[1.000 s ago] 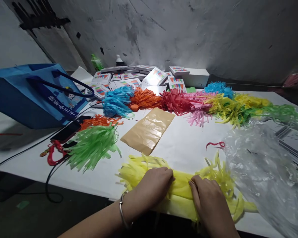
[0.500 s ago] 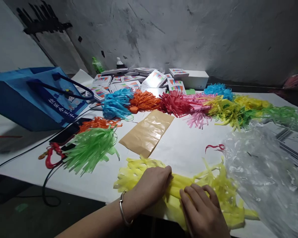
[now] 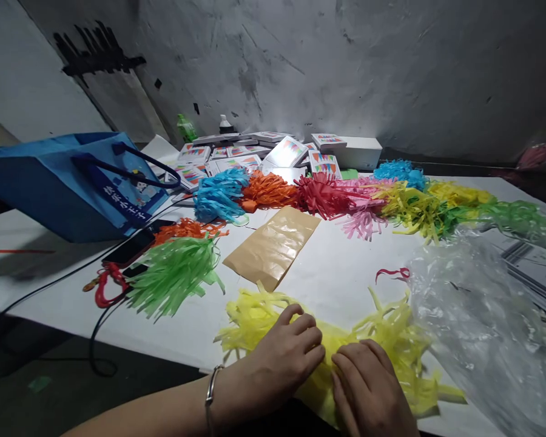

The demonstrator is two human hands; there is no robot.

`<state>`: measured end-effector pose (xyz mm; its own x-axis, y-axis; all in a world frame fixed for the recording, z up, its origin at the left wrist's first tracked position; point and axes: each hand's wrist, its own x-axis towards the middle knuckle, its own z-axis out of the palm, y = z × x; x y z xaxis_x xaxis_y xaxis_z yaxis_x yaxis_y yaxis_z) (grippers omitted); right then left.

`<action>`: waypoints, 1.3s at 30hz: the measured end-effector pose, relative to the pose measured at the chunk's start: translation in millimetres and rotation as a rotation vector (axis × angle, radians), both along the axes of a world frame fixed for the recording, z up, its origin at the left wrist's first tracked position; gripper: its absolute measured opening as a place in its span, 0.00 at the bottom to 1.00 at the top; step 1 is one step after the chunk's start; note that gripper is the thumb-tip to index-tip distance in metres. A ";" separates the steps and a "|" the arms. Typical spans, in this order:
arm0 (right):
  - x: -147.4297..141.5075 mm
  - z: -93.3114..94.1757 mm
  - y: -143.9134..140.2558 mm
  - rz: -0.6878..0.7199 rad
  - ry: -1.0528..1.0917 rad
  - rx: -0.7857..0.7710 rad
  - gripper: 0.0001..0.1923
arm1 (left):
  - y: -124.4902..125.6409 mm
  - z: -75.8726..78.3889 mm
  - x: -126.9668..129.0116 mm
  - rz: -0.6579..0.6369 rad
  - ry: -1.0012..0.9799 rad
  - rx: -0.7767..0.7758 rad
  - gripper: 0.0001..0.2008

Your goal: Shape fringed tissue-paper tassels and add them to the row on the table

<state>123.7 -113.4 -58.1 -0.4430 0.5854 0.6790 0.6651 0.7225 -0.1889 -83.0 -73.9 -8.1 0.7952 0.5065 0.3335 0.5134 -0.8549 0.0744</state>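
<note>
White table point(image 3: 337, 273), grey wall behind. Left hand point(image 3: 286, 355) and right hand point(image 3: 368, 388) press flat, fingers uncurled, pinning yellow fringe point(image 3: 255, 315) mid-length so its ends splay.

The left hand point(image 3: 286, 355) and right hand point(image 3: 368, 388) cover the middle of the yellow fringed paper point(image 3: 386, 331). The right wrist leaves the bottom edge. The clear plastic bag point(image 3: 477, 328) runs off right, veiling the table's right edge point(image 3: 539, 276).
</note>
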 end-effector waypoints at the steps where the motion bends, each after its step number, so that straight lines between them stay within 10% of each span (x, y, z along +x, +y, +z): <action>1: -1.1 -0.4 0.1 -0.019 0.002 0.012 0.12 | -1.8 -4.5 0.6 -0.004 -0.001 0.013 0.04; 7: 7.9 -10.3 -5.2 -0.054 0.050 -0.044 0.17 | -11.6 -22.5 -11.6 0.016 -0.053 -0.088 0.05; 18: 1.6 -4.3 -1.8 -0.424 0.058 -0.118 0.09 | 3.6 -14.2 5.1 0.437 0.108 -0.339 0.08; 27: -1.3 -4.0 -2.0 -0.163 0.155 -0.110 0.14 | -2.2 -20.9 0.4 0.299 -0.077 -0.125 0.14; 30: -2.3 -1.8 -0.9 -0.139 0.220 -0.145 0.12 | -6.2 -20.3 -2.7 0.138 -0.111 -0.004 0.03; 39: -0.6 -5.3 -7.2 -0.109 0.042 -0.081 0.21 | -6.2 -26.4 -9.6 0.053 -0.142 -0.049 0.10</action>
<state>123.1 -120.5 -63.4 -0.3462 0.6822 0.6440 0.7291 0.6276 -0.2730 -92.5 -80.2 -34.5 0.7134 0.5650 0.4145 0.5392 -0.8204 0.1902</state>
